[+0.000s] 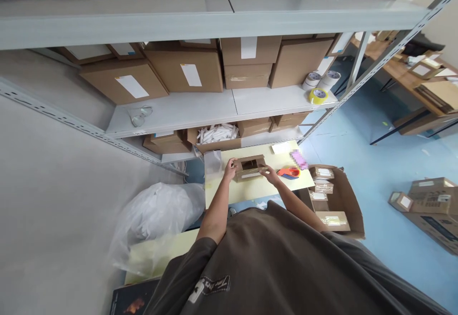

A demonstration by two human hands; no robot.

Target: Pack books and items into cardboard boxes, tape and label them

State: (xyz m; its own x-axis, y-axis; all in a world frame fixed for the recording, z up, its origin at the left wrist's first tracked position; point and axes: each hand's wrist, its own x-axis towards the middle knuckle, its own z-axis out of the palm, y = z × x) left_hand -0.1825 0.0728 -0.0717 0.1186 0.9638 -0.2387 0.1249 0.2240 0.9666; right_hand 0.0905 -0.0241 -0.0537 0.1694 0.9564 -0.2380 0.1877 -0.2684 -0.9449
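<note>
A small cardboard box (250,173) with its top flaps raised stands on the pale yellow table in front of me. Its inside looks dark, and a white label shows on the side nearest me. My left hand (230,168) grips the box at its left end, thumb and fingers around the flap. At the right end, my right hand (269,175) pinches the edge of a flap. Just right of that hand lies an orange and blue tape dispenser (289,173). Behind it are a blurred pink item (299,159) and a white paper (281,148).
Shelving (179,110) with cartons rises beyond the table (236,194). Tape rolls (318,96) and safety glasses (139,115) rest on its middle shelf. An open carton (352,205) of small boxes stands to the right, a large plastic bag (161,210) to the left.
</note>
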